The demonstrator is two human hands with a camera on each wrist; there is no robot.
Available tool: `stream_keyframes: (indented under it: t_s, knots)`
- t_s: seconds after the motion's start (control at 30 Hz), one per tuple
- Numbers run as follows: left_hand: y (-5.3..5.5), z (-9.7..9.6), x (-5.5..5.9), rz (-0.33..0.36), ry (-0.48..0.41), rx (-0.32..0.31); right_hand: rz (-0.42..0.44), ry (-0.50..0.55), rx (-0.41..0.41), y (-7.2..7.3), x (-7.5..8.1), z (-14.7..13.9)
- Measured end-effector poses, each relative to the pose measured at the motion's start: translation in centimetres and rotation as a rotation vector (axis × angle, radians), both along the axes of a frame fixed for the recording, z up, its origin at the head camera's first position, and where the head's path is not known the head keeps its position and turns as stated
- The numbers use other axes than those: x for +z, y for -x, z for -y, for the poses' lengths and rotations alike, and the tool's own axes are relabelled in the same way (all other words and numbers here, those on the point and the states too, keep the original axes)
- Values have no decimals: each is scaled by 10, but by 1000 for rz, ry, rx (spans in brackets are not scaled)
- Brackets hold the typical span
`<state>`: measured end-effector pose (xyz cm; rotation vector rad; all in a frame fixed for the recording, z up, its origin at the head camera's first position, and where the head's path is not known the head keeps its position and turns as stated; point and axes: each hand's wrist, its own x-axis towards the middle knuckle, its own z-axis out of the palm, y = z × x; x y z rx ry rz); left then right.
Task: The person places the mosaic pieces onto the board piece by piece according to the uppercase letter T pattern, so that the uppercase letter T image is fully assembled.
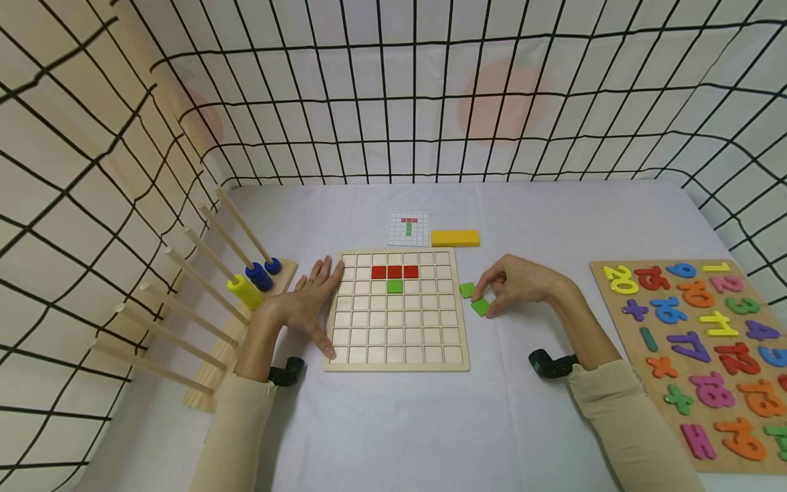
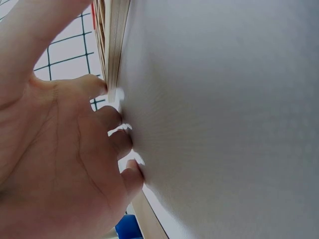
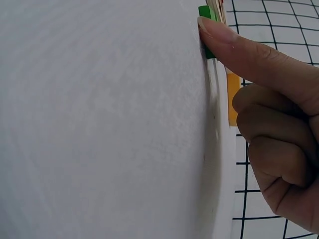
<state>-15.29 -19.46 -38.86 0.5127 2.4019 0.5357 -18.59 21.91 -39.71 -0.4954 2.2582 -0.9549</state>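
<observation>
The right hand (image 1: 521,279) pinches a green tile (image 1: 480,307) just right of the grid board (image 1: 396,319); the left hand (image 1: 307,304), spread wide, touches the board's left edge.

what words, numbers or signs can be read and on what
On the number board:
"20"
"15"
"1"
"16"
"10"
"2"
"17"
"11"
"3"
"4"
"12"
"18"
"13"
"19"
"+"
"×"
"-"
Unclear: blue number, 6 or 9; green sign; pink sign; right-edge pieces.
No words.

Room for R hand (image 1: 515,280) btwn grid board (image 1: 395,320) & no. board (image 1: 691,369); 7 pegs (image 1: 205,285) block path L of L hand (image 1: 312,302).
</observation>
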Motion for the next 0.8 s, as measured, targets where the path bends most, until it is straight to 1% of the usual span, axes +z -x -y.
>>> stream_keyframes:
  t_s: [0.17, 0.23, 0.33, 0.47, 0.67, 0.8]
  knots:
    - [0, 0, -1, 3, 6, 1, -26, -3, -2, -1, 3, -2]
    - [1, 0, 0, 3, 12, 1, -38, 5, -16, -1, 6, 0]
    - [1, 1, 0, -1, 18, 1, -53, 20, -60, -1, 9, 8]
    - [1, 2, -1, -3, 11, 2, -54, 69, -114, -2, 11, 31]
    - [1, 1, 0, 3, 11, 5, -27, 174, -154, -7, 10, 73]
    - [1, 1, 0, 5, 3, 6, -29, 184, -183, -10, 9, 98]
